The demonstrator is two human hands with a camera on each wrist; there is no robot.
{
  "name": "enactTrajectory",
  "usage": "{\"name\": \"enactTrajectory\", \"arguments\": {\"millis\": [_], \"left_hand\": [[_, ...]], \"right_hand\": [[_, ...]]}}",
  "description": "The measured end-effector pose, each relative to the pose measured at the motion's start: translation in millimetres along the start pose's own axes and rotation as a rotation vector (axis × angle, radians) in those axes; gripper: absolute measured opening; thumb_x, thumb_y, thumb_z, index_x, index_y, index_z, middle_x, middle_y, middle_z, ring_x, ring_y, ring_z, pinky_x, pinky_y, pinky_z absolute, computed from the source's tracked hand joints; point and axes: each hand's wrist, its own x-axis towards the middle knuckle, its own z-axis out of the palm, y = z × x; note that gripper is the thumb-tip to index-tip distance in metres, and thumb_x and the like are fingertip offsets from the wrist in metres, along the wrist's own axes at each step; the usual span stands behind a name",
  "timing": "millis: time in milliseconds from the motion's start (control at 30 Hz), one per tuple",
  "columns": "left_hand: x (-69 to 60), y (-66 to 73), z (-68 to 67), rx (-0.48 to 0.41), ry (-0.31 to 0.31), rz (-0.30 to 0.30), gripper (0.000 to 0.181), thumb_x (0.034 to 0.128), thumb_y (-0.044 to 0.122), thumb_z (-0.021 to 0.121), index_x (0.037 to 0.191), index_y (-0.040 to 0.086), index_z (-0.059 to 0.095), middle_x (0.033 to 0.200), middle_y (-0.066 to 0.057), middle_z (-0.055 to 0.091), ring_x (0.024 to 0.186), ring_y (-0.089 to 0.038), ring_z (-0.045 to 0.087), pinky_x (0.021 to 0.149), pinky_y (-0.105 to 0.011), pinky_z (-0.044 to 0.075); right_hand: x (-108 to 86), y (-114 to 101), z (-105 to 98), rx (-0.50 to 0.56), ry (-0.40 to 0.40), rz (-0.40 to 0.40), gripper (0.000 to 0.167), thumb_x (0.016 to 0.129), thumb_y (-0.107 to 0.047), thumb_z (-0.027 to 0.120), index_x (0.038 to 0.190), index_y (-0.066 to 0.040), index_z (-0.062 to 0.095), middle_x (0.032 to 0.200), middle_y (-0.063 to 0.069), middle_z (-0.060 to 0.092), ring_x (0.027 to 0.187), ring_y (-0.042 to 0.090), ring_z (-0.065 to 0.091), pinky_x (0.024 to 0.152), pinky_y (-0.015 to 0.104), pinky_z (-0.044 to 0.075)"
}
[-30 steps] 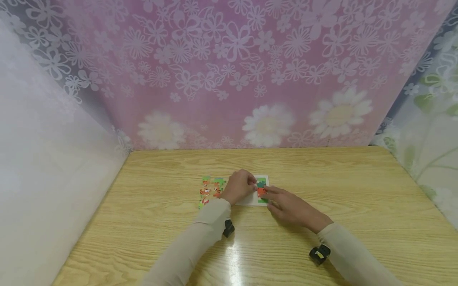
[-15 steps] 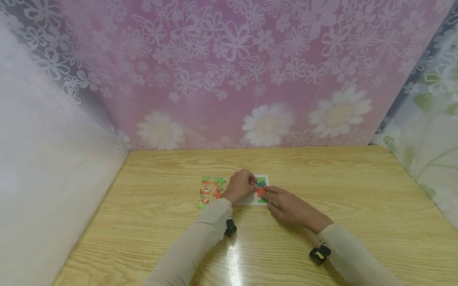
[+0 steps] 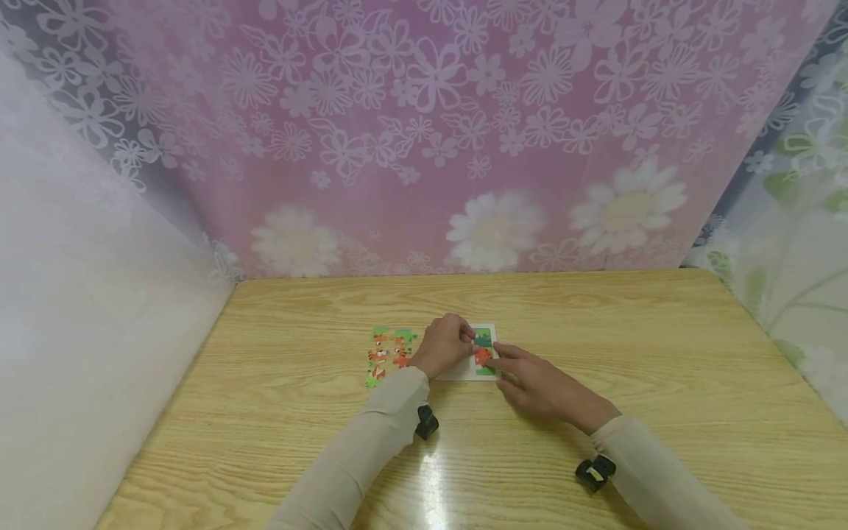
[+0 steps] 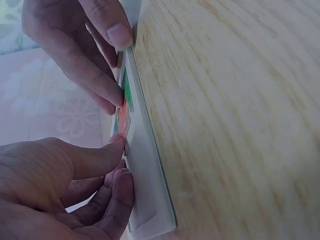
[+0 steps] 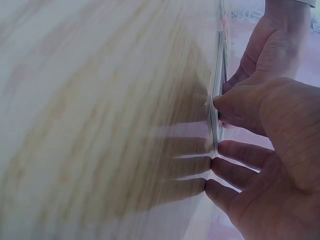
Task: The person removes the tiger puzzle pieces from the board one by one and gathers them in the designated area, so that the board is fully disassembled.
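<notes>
A white puzzle tray (image 3: 457,374) lies on the table with green and orange-red puzzle pieces (image 3: 483,357) along its right side. My left hand (image 3: 445,346) reaches over the tray, hiding its middle. In the left wrist view its thumb and curled fingers pinch the edge of an orange-red puzzle piece (image 4: 123,120) beside the fitted ones. My right hand (image 3: 546,386) is at the tray's right edge. Its fingers are fairly straight, the fingertips touching the pieces and the rim, as the right wrist view of the tray edge (image 5: 215,117) also suggests.
Several loose puzzle pieces (image 3: 377,355) with orange tiger parts and green patches lie left of the tray, partly behind the left forearm. The wood-grain table (image 3: 298,412) meets a pink floral curtain (image 3: 411,184) at the back. Each wrist wears a black camera (image 3: 427,422).
The right fingers have shifted slightly off the orange-red piece, so more of it shows. The left hand stays nearly in place, thumb and fingers still at the tray.
</notes>
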Motion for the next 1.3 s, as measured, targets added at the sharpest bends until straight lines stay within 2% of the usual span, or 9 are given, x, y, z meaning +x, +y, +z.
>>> {"name": "enactTrajectory", "arguments": {"millis": [400, 700, 867, 1067, 1300], "left_hand": [[0.2, 1.3, 1.1, 0.010, -0.011, -0.037, 0.012, 0.0927, 0.008, 0.075, 0.104, 0.004, 0.075, 0.086, 0.002, 0.069, 0.076, -0.011, 0.063, 0.071, -0.029, 0.054], [1.4, 0.6, 1.4, -0.005, -0.017, -0.044, 0.013, 0.0924, 0.009, 0.076, 0.104, 0.004, 0.075, 0.084, 0.002, 0.068, 0.075, -0.011, 0.062, 0.071, -0.028, 0.054], [0.6, 1.3, 0.8, -0.019, -0.016, -0.047, 0.012, 0.0919, 0.008, 0.076, 0.103, 0.004, 0.075, 0.086, 0.002, 0.068, 0.078, -0.011, 0.063, 0.073, -0.029, 0.054], [-0.4, 2.6, 0.9, -0.019, 0.002, -0.047, 0.010, 0.0923, 0.008, 0.075, 0.102, 0.005, 0.075, 0.086, 0.002, 0.069, 0.077, -0.011, 0.064, 0.073, -0.029, 0.055], [-1.7, 5.5, 1.0, -0.027, 0.035, -0.076, 0.007, 0.0919, 0.010, 0.077, 0.098, 0.006, 0.076, 0.081, 0.002, 0.068, 0.072, -0.011, 0.062, 0.068, -0.029, 0.053]], "right_hand": [[0.7, 0.1, 1.3, -0.001, -0.002, 0.006, 0.036, 0.101, -0.005, 0.059, 0.135, 0.006, 0.060, 0.146, 0.035, 0.044, 0.133, 0.048, 0.047, 0.100, 0.058, 0.046], [1.3, 1.5, 1.6, 0.004, 0.003, -0.004, 0.036, 0.100, -0.004, 0.059, 0.135, 0.006, 0.060, 0.147, 0.034, 0.044, 0.132, 0.047, 0.048, 0.098, 0.057, 0.048], [1.5, 0.8, 0.5, 0.002, -0.010, 0.017, 0.036, 0.101, -0.005, 0.058, 0.135, 0.006, 0.060, 0.147, 0.034, 0.043, 0.133, 0.048, 0.047, 0.100, 0.058, 0.046], [0.7, -0.8, -0.3, 0.009, -0.012, 0.019, 0.036, 0.101, -0.005, 0.058, 0.135, 0.005, 0.060, 0.148, 0.034, 0.043, 0.133, 0.048, 0.047, 0.101, 0.059, 0.046], [1.0, -1.8, -0.8, 0.012, -0.023, 0.026, 0.036, 0.102, -0.006, 0.058, 0.136, 0.006, 0.060, 0.148, 0.034, 0.042, 0.134, 0.049, 0.046, 0.101, 0.059, 0.045]]}}
